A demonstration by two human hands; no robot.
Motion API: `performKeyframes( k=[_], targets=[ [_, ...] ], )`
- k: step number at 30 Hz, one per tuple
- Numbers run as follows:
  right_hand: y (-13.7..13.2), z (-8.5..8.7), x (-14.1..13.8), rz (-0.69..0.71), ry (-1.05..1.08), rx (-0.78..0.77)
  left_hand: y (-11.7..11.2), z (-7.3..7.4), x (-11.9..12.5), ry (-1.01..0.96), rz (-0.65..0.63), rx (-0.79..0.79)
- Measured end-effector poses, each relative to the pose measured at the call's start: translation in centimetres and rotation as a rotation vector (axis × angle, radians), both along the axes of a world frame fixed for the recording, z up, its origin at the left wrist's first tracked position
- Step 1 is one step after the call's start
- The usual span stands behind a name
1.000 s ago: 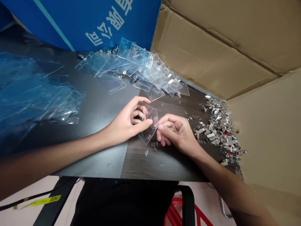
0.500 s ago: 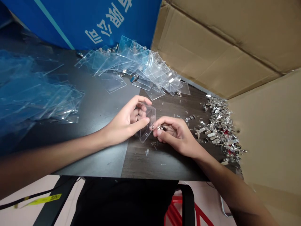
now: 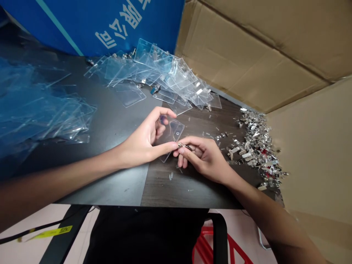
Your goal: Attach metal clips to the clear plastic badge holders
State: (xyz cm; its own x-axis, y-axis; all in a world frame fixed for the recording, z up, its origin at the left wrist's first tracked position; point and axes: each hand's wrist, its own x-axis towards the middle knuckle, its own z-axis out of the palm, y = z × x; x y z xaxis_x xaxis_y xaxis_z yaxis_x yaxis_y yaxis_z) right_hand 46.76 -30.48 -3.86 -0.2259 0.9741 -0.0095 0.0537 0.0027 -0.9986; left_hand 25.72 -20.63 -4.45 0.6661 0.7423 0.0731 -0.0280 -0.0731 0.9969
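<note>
A clear plastic badge holder (image 3: pixel 172 129) is held up over the dark table by my left hand (image 3: pixel 150 141), whose thumb reaches to the edge near the slot. In my right hand (image 3: pixel 203 156) a small metal badge clip (image 3: pixel 184 146) is pinched between thumb and forefinger, right at that edge. My left thumb tip touches the clip's end. Whether the clip's strap passes through the slot I cannot tell. Small clear plastic bits (image 3: pixel 171 176) lie on the table below my hands.
Clear holders with clips (image 3: pixel 165 73) are piled at the back, and more clear holders (image 3: pixel 52 113) on the left. Metal clips (image 3: pixel 257 143) are heaped at the right against a cardboard wall (image 3: pixel 247 55). A blue panel (image 3: pixel 82 22) stands behind. The table's front edge (image 3: pixel 123 206) is near my body.
The badge holder has turned in my left hand, its slotted edge swinging up and right. My left thumb has moved right onto the clip, and my hands are closer together.
</note>
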Motion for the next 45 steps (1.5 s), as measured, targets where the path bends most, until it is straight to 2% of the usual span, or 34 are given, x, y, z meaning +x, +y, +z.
performKeyframes(
  k=[4,9,14,19,24,26,29,31,33,35,37,41,45],
  targets=[
    [-0.1,-0.4,0.3,0.005,-0.073,0.07,0.0,0.2,0.1,0.026,0.014,-0.001],
    [-0.2,0.1,0.5,0.007,-0.252,0.179,-0.1,0.0,0.2,0.033,0.056,0.021],
    [0.1,0.3,0.5,-0.032,-0.332,0.264,-0.5,-0.6,0.2,0.016,0.138,0.162],
    [0.2,0.5,0.4,-0.041,-0.359,0.297,-1.2,-0.6,-0.1,0.082,0.089,0.132],
    [0.4,0.7,0.2,-0.071,-0.388,0.305,-0.5,0.4,-0.8,0.099,-0.008,0.124],
    [0.7,0.6,0.2,-0.105,-0.392,0.298,0.6,1.0,-1.2,0.132,-0.006,0.169],
    [1.5,0.2,0.3,-0.188,-0.4,0.263,2.7,2.2,-1.7,0.262,0.045,0.35],
    [2.1,-0.3,0.7,-0.272,-0.351,0.222,4.2,2.9,-2.0,0.305,0.062,0.379],
    [2.8,-0.9,1.1,-0.379,-0.237,0.167,5.9,3.7,-2.2,0.244,0.109,0.25],
    [3.5,-1.7,1.5,-0.446,-0.144,0.114,7.8,4.5,-2.0,0.127,0.236,0.068],
    [4.1,-2.3,1.8,-0.476,-0.101,0.08,10.2,5.5,-1.5,0.046,0.379,-0.041],
    [4.5,-2.9,1.9,-0.478,-0.092,0.071,15.3,7.0,0.2,0.024,0.565,-0.074],
    [4.4,-3.0,1.8,-0.462,-0.099,0.082,18.1,6.8,1.6,0.105,0.612,-0.096]
  ],
)
